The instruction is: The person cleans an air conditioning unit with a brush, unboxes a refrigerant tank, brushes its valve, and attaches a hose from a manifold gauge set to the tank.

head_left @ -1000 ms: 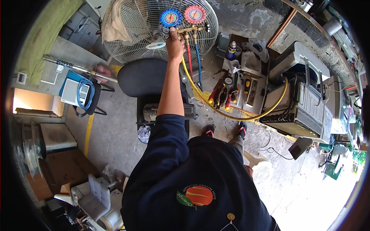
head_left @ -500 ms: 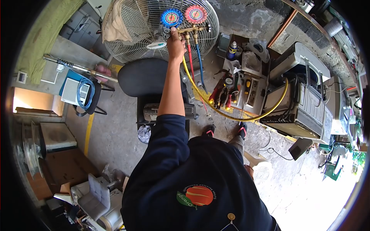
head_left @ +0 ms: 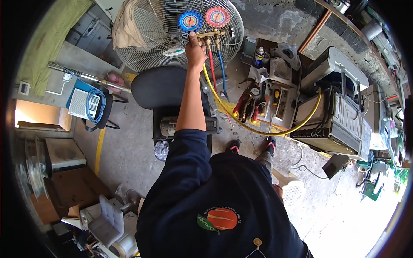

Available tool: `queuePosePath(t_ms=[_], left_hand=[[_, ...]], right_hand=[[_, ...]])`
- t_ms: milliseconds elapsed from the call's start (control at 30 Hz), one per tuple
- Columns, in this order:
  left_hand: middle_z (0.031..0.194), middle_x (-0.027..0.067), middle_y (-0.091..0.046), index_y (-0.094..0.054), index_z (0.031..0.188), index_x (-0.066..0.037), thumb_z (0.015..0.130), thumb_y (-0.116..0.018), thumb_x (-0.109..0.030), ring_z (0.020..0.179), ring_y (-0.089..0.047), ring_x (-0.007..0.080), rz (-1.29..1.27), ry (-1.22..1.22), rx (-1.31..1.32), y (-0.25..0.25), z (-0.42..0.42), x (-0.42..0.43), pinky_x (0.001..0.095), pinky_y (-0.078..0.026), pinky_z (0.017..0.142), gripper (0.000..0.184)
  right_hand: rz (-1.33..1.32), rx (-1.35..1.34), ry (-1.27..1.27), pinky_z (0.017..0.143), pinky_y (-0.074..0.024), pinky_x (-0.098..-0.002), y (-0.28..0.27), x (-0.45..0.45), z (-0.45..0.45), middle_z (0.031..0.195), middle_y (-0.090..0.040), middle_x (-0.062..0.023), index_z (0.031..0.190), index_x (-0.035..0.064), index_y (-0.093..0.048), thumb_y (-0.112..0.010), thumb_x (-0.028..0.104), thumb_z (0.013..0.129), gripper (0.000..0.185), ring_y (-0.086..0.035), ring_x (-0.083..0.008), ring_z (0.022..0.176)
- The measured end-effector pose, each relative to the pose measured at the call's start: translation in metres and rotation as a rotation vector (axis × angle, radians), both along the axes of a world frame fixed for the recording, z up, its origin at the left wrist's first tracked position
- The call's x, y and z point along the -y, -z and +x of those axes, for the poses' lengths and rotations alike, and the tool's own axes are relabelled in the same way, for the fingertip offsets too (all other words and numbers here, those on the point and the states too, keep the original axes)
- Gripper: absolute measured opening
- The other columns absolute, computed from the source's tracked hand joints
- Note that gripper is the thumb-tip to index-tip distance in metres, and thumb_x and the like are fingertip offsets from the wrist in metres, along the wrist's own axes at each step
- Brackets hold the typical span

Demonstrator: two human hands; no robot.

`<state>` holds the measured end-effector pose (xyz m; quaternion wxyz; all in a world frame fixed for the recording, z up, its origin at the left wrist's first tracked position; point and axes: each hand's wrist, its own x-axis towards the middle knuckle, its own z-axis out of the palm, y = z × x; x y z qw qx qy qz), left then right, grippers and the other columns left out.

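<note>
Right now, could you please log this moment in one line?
left hand: holding gauge manifold; yellow hose: arcs toward grey unit; fan: behind manifold

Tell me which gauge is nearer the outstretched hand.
The blue gauge, right next to the left hand; the red gauge sits farther off, to the blue one's right.

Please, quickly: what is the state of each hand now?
Left hand: closed, holding the gauge set.
Right hand: mostly hidden, cannot tell.

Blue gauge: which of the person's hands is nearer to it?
Left. The left hand is just below the blue gauge, holding the brass manifold; the right hand is much farther away, hanging low, mostly hidden.
</note>
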<state>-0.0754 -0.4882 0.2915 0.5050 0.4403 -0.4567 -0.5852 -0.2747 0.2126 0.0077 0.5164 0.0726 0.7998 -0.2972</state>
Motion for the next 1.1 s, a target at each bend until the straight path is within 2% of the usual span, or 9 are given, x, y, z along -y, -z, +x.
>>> queuePosePath(t_ms=[133,200,400,767,833,867,967,1033,1100], left_hand=[[0.065,-0.0061,-0.04,-0.054,0.09,-0.011,0.105,-0.034,-0.07,0.051,-0.029,0.0044,-0.009,0.005,0.003,0.0,0.0,-0.001,0.0242,-0.025,0.047,0.064],[0.065,-0.0061,-0.04,-0.054,0.09,-0.011,0.105,-0.034,-0.07,0.052,-0.028,0.0044,-0.001,0.0,0.003,0.0,0.0,0.0,0.0242,-0.025,0.047,0.064],[0.066,-0.0061,-0.04,-0.054,0.089,-0.011,0.104,-0.035,-0.071,0.052,-0.029,0.0044,-0.005,0.01,-0.017,0.002,0.0,0.001,0.0241,-0.025,0.048,0.065],[0.066,-0.0058,-0.04,-0.054,0.089,-0.011,0.103,-0.037,-0.073,0.052,-0.029,0.0048,-0.013,0.008,-0.019,0.002,0.002,0.001,0.0244,-0.025,0.047,0.066],[0.065,-0.004,-0.045,-0.055,0.087,-0.01,0.108,-0.038,-0.063,0.052,-0.037,0.0068,0.012,0.035,-0.038,0.003,0.005,0.003,0.0259,-0.032,0.046,0.059],[0.065,-0.004,-0.045,-0.055,0.087,-0.01,0.108,-0.038,-0.063,0.052,-0.037,0.0068,0.013,0.035,-0.038,0.005,0.005,0.004,0.0259,-0.032,0.046,0.059],[0.071,-0.003,-0.051,-0.058,0.092,-0.009,0.11,-0.032,-0.058,0.059,-0.044,0.0078,-0.141,0.173,-0.199,0.026,0.009,0.011,0.0266,-0.041,0.056,0.058],[0.072,-0.0017,-0.052,-0.06,0.096,-0.009,0.109,-0.032,-0.061,0.06,-0.046,0.0087,-0.076,0.11,-0.125,0.046,0.01,0.009,0.0264,-0.043,0.057,0.06],[0.077,0.0012,-0.057,-0.064,0.109,-0.006,0.105,-0.035,-0.068,0.066,-0.054,0.0119,0.059,0.094,-0.116,0.076,0.016,0.003,0.0284,-0.048,0.063,0.069]], right_hand=[[-0.063,-0.038,-0.108,0.071,-0.0419,-0.0377,0.018,-0.012,-0.004,0.089,-0.069,-0.0033,0.122,0.0085,-0.067,-0.06,0.027,0.1,0.029,-0.061,-0.0165,0.079],[0.001,-0.001,0.005,0.07,-0.0419,-0.0376,0.005,-0.004,-0.002,0.089,-0.069,-0.0033,0.122,0.0089,-0.067,-0.06,0.027,0.1,0.029,-0.061,-0.0162,0.079],[0.027,-0.034,0.015,0.071,-0.0422,-0.0377,-0.012,0.008,0.002,0.089,-0.069,-0.0034,0.123,0.0086,-0.066,-0.061,0.027,0.101,0.029,-0.061,-0.0162,0.079],[-0.001,-0.03,-0.012,0.07,-0.0429,-0.037,-0.009,0.004,0.001,0.087,-0.066,-0.0029,0.124,0.008,-0.066,-0.06,0.026,0.101,0.03,-0.06,-0.0162,0.078],[0.002,-0.038,-0.039,0.069,-0.0428,-0.0367,-0.005,0.001,0.0,0.087,-0.066,-0.0029,0.124,0.008,-0.066,-0.06,0.026,0.101,0.03,-0.059,-0.016,0.077],[-0.01,-0.045,-0.013,0.07,-0.0439,-0.0361,0.0,-0.002,0.0,0.088,-0.067,-0.004,0.124,0.0066,-0.067,-0.061,0.025,0.1,0.03,-0.06,-0.0163,0.077],[-0.021,-0.052,-0.006,0.07,-0.0457,-0.0354,0.023,-0.016,-0.003,0.089,-0.068,-0.0055,0.123,0.0046,-0.067,-0.062,0.024,0.1,0.031,-0.061,-0.0169,0.077],[-0.033,-0.04,0.019,0.07,-0.0468,-0.0352,0.033,-0.025,-0.008,0.089,-0.069,-0.0066,0.122,0.0032,-0.068,-0.062,0.024,0.1,0.031,-0.061,-0.0174,0.077],[-0.044,-0.016,0.047,0.071,-0.0479,-0.0349,0.043,-0.034,-0.01,0.09,-0.069,-0.0077,0.122,0.0018,-0.068,-0.063,0.023,0.099,0.031,-0.062,-0.0179,0.078]])
